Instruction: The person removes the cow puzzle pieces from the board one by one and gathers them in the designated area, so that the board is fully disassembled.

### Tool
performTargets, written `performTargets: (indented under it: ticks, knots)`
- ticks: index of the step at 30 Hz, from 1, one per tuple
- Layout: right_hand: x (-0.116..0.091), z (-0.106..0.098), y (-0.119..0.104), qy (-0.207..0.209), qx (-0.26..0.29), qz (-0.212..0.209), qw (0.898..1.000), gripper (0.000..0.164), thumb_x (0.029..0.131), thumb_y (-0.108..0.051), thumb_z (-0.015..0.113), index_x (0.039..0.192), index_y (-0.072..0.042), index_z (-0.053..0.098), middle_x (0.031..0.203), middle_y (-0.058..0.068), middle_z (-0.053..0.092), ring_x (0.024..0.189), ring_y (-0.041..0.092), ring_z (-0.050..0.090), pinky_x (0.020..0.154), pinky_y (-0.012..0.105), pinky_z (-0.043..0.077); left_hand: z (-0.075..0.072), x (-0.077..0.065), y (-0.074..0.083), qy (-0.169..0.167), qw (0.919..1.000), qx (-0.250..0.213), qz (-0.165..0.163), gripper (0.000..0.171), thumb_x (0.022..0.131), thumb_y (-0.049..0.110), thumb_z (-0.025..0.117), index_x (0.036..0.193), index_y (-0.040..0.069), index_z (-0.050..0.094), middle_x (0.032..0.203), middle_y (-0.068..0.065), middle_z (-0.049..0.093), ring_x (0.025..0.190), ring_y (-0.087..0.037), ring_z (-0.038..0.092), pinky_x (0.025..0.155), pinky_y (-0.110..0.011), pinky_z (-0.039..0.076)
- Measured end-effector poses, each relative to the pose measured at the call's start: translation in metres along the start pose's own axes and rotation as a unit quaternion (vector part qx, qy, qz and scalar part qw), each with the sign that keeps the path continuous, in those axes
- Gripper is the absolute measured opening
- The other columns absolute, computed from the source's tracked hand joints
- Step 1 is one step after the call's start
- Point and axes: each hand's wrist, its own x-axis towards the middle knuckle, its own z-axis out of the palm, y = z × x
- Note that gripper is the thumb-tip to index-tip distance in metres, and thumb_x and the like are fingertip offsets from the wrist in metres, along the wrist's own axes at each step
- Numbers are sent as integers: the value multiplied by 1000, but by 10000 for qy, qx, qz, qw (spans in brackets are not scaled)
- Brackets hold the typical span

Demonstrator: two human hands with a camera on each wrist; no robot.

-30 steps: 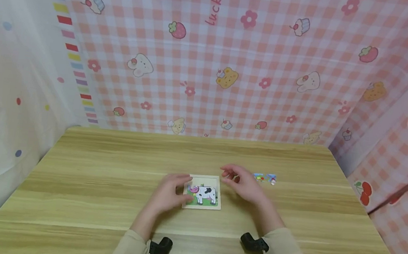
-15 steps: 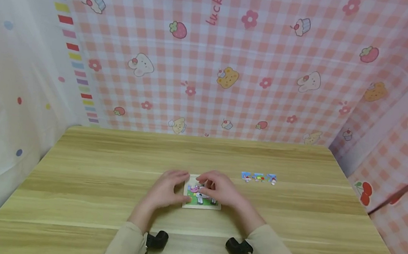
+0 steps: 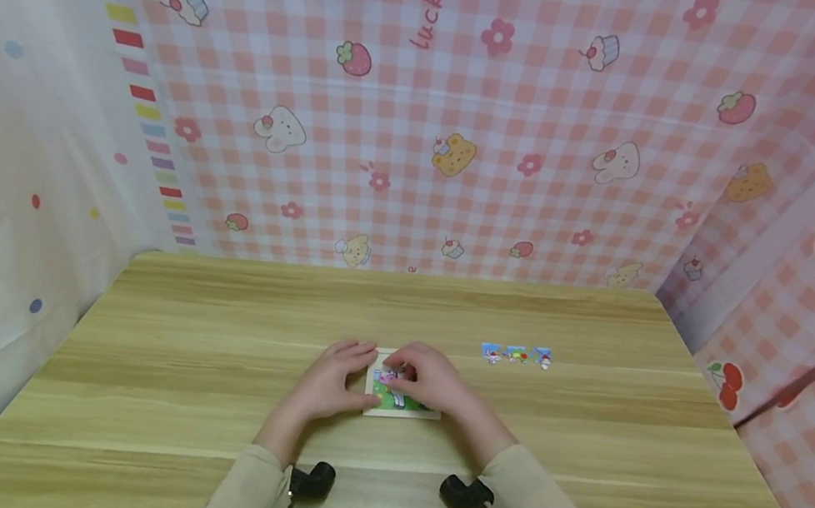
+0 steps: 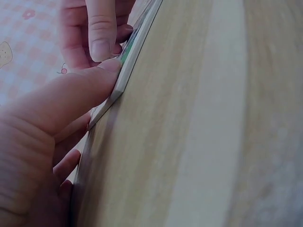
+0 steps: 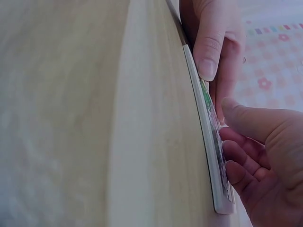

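Observation:
A small square wooden jigsaw board with a cow picture lies at the middle of the table; its top row shows bare wood. My left hand holds the board's left side, thumb on the lower corner and fingers along the upper one. In the left wrist view the left thumb presses on the frame. Over the board, my right hand reaches in with bent fingers, thumb and index tips at the puzzle piece with the cow's pink face. The right wrist view shows the other right fingers curled against the board's face.
Three loose puzzle pieces with blue tops lie in a row behind and right of the board; the middle piece has red and yellow spots. The wood-grain table ends at a pink checked cloth behind.
My right hand has come from beside the loose pieces leftward onto the board, uncovering the leftmost loose piece. The left hand has settled against the board's left edge.

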Motion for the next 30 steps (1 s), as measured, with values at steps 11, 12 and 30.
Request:
performTargets:
  ticks: [11, 12, 30]
  knots:
    - [2, 7, -5, -55, -388, 194, 9990, 23, 88, -18, 76, 109, -8, 72, 99, 3, 61, 82, 13, 55, 74, 29, 48, -2, -2, 2, 16, 10000, -70, 3, 76, 81, 35, 82, 141, 0, 53, 150, -10, 45, 143, -38, 29, 115, -54, 24]
    - [2, 7, -5, -34, -393, 195, 9990, 23, 88, -18, 76, 109, -8, 72, 99, 3, 60, 82, 13, 55, 74, 29, 48, -1, -2, 1, 24, 10000, -77, 7, 76, 81, 35, 82, 141, 0, 53, 150, -10, 45, 143, -38, 29, 115, -54, 24]
    - [1, 10, -7, 5, -344, 367, 9987, 25, 87, -15, 76, 111, -9, 73, 98, 3, 60, 87, 15, 53, 78, 33, 47, 0, -2, 1, 46, 9999, -100, -10, 76, 81, 36, 82, 140, 0, 53, 150, -10, 46, 143, -37, 29, 115, -55, 24]
